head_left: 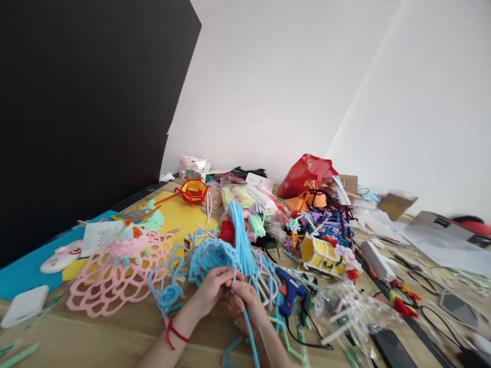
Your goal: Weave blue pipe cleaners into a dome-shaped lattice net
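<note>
A woven basket shape of light-blue pipe cleaners (210, 254) lies on its side just beyond my hands, its open mouth showing. My left hand (211, 288) is closed, its thumb and fingers pinching at the near right edge of this basket. Right beside it, my right hand (249, 302) pinches a light-blue pipe cleaner (251, 337), whose tail runs down past the wrist. The fingertips of both hands nearly meet, and the exact join between them is hidden. A bundle of straight blue pipe cleaners (242, 240) lies directly behind.
A blue glue gun (290, 291) rests right of my hands, near clear plastic wrapping (349, 312). Leftward lie a coiled blue piece (169, 296) and a pink lattice (103, 278). Farther back are a red bag (305, 176), a yellow-red hexagonal basket (194, 191) and a yellow-white lantern shape (320, 254).
</note>
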`<action>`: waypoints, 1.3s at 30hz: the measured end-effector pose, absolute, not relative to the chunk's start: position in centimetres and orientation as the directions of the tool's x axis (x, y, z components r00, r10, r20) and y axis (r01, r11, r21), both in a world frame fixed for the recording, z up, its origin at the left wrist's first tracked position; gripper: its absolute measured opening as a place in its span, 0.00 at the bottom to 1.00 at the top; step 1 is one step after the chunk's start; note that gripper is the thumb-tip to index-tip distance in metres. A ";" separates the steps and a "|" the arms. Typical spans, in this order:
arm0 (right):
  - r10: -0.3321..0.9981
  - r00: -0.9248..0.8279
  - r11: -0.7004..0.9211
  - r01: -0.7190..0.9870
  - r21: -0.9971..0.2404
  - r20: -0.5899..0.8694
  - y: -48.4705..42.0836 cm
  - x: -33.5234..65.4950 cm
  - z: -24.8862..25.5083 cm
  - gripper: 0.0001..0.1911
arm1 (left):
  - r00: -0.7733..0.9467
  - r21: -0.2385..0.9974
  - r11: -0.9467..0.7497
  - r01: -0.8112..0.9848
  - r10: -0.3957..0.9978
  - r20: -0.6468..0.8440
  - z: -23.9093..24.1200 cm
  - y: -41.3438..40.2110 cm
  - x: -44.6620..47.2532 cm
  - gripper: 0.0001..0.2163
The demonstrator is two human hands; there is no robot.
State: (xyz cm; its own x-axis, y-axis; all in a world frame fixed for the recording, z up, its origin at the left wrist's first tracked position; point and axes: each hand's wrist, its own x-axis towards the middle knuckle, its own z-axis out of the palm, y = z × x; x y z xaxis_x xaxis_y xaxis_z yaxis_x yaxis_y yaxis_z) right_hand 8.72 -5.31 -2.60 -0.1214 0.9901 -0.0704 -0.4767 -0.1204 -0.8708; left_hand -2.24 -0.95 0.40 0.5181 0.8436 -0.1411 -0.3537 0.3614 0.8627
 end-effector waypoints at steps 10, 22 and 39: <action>0.997 -0.045 -0.075 -0.393 -0.917 -0.063 -5.1 8.6 -3.0 0.20 | 0.471 0.822 0.433 -0.371 0.850 -0.236 -0.4 -0.6 -2.0 0.10; 0.989 -0.133 -0.127 -0.502 -0.856 -0.069 -5.5 8.2 -2.6 0.19 | 0.434 0.729 0.490 -0.478 0.853 -0.289 -1.7 -0.3 -1.7 0.08; 0.961 -0.275 -0.184 -0.713 -0.676 0.028 -5.6 8.9 -2.4 0.13 | 0.593 0.664 0.578 -0.475 0.767 -0.244 -0.4 -0.9 -2.0 0.06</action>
